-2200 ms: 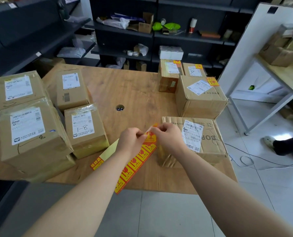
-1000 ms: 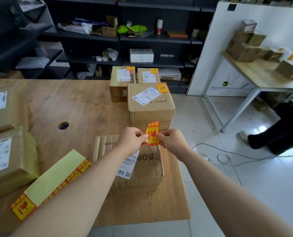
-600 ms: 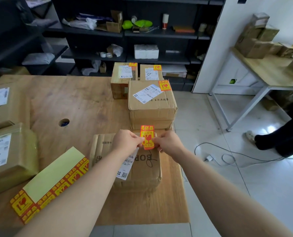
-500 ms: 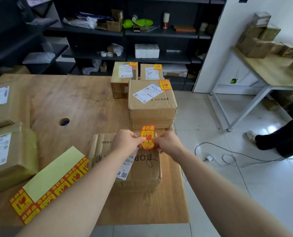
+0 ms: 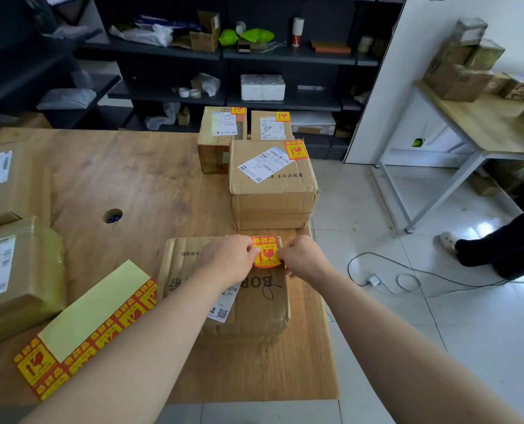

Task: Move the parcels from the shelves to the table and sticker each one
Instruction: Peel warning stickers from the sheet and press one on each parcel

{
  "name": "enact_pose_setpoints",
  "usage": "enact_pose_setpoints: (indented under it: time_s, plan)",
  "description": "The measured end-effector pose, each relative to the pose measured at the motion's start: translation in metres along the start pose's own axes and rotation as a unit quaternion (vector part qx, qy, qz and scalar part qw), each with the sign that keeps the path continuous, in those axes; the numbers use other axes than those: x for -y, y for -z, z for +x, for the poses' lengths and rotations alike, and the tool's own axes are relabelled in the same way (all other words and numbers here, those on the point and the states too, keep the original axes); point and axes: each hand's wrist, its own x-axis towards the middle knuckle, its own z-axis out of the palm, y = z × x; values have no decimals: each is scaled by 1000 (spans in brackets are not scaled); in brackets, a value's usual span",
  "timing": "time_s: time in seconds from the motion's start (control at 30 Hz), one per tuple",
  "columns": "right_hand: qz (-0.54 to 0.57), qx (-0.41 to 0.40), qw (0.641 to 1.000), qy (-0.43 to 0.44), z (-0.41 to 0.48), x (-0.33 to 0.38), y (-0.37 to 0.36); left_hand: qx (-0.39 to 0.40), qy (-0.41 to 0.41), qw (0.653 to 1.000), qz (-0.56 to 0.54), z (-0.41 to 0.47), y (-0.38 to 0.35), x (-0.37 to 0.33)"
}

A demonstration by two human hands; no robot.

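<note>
Where your two hands meet, the sticker [image 5: 265, 252] is a small red-orange rectangle with a yellow panel and a broken-glass mark, over the far right corner of the nearest parcel [image 5: 254, 307]. Your left hand [image 5: 228, 258] pinches its left edge, your right hand [image 5: 303, 257] its right edge. That parcel is flat, creased brown cardboard on the wood-grain table [image 5: 138, 185].

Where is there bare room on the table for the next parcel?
The widest bare tabletop lies around the cable hole, bordered by the left parcels, the stickered boxes and the near parcel. A narrower strip runs along the near edge, right of the sticker sheet. Crowded: left edge, far right corner.
</note>
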Motion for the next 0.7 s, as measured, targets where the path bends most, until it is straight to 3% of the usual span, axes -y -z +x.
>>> enact_pose_setpoints:
  time_s: [0.7]
  plan:
    - [-54,-11,998,-27,3,3,-2,24,2,1000,-17,13,-2,1]
